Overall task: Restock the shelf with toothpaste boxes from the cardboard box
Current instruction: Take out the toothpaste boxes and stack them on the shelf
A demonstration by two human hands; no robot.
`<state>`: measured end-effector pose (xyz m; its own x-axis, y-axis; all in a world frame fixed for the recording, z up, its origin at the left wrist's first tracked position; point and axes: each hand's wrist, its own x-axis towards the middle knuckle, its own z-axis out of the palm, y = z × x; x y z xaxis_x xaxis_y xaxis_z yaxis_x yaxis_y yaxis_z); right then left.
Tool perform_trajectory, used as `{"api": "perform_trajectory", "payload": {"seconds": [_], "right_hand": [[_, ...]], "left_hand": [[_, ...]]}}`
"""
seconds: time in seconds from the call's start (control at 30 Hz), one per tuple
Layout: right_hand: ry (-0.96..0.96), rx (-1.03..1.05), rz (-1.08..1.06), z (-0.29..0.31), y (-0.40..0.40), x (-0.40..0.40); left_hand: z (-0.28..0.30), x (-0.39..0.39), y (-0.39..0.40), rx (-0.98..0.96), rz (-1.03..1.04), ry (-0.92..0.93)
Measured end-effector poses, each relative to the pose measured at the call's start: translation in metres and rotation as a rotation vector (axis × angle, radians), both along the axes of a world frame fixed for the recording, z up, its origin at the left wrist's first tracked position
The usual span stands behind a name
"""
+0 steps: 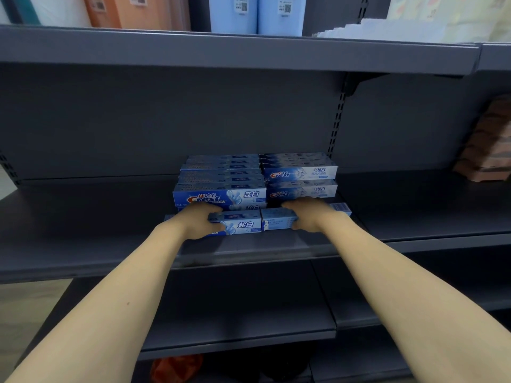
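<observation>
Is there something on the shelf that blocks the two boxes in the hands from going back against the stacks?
Nothing visible. The left box and right box already lie directly before the stacked boxes on the shelf.

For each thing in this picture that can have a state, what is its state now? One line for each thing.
left hand: grips the left front box
right hand: grips the right front box
left front box: closed, lying flat on the shelf
right front box: closed, lying flat beside it
stacked toothpaste boxes: closed, piled behind in two columns
shelf: partly stocked
</observation>
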<state>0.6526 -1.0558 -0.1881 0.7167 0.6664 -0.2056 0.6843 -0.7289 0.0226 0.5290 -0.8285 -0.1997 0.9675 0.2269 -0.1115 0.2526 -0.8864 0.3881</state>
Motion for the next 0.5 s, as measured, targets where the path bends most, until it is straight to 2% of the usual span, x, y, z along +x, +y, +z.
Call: {"api": "perform_trajectory", "payload": {"seconds": [0.3, 0.5], "right_hand": [[0.006, 0.134, 0.026, -0.005, -0.004, -0.004], [-0.129, 0.232, 0.047, -0.014, -0.015, -0.014]], "left_hand": [[-0.002, 0.001, -0.001, 0.028, 0.021, -0.041], [-0.003, -0.001, -0.003, 0.036, 0.013, -0.05]]}}
